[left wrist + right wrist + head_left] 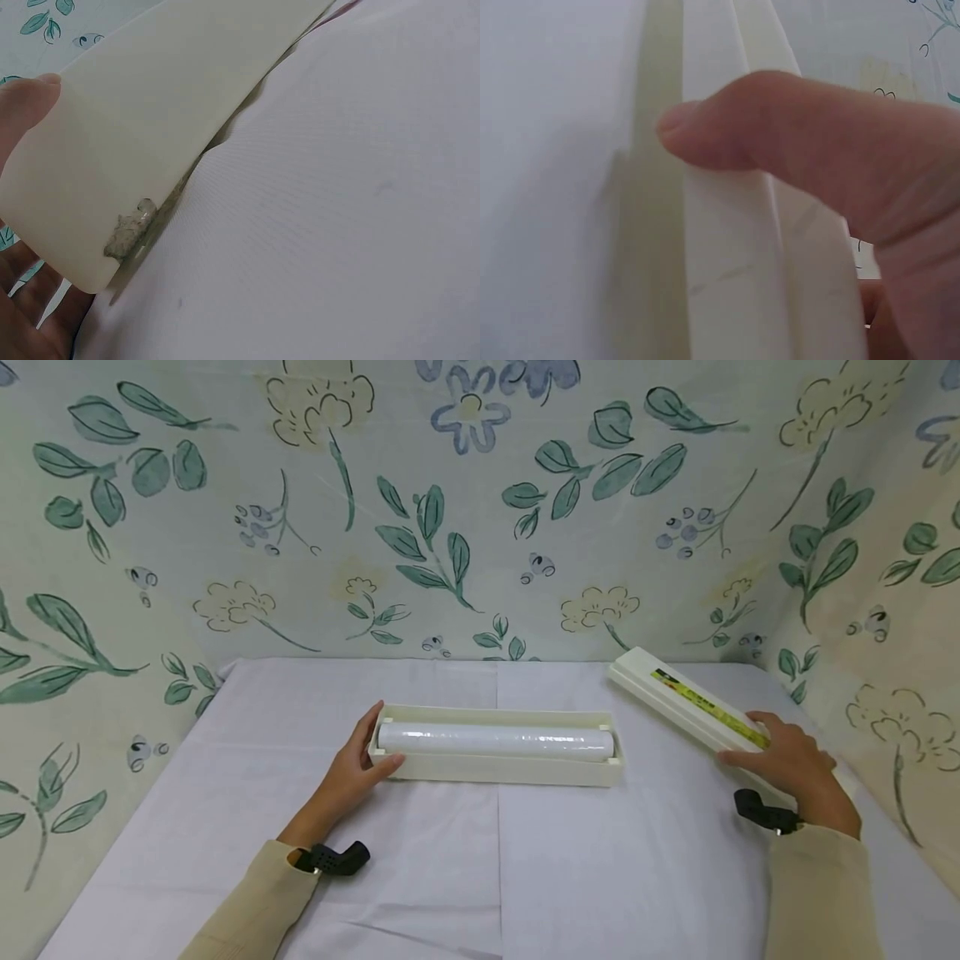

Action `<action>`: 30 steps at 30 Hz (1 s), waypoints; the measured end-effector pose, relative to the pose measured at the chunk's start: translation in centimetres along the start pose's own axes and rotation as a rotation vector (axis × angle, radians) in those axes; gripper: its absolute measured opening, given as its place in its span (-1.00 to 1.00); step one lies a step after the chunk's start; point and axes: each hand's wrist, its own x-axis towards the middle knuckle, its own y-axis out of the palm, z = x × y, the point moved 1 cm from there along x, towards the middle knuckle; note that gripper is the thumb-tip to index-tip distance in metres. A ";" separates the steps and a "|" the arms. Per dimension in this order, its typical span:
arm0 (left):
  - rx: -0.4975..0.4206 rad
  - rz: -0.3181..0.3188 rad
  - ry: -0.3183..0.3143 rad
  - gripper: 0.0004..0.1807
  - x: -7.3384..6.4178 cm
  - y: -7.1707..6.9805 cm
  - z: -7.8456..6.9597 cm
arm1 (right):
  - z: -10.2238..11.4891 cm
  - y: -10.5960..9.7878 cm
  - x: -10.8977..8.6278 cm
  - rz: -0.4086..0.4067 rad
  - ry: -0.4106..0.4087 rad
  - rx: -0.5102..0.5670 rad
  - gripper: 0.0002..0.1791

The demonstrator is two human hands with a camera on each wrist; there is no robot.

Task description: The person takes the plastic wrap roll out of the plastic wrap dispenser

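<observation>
In the head view an open cream plastic box (502, 769) lies crosswise on the cloth-covered table. Inside it sits a shiny white roll (495, 741) that looks like cling film. My left hand (356, 768) grips the box's left end, thumb on the front wall and fingers behind. The left wrist view shows that box's smooth outer side (150, 97), with a greyish patch (129, 231) near its lower edge. Off to the right, my right hand (795, 760) holds the long cream lid (645, 681), which has a yellow-green label (705, 703). Its thumb (780, 120) presses across the lid's ridged edge.
White cloth (435, 852) covers the table, with fold lines and creases. Floral fabric (480, 527) hangs behind the table and along both sides. The lid slants toward the table's back right, apart from the box. A black wrist device (337, 858) sits on each arm.
</observation>
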 end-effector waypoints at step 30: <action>-0.005 -0.010 -0.010 -0.05 0.1 0.2 0.2 | -0.8 0.0 0.3 0.144 -0.100 0.046 0.26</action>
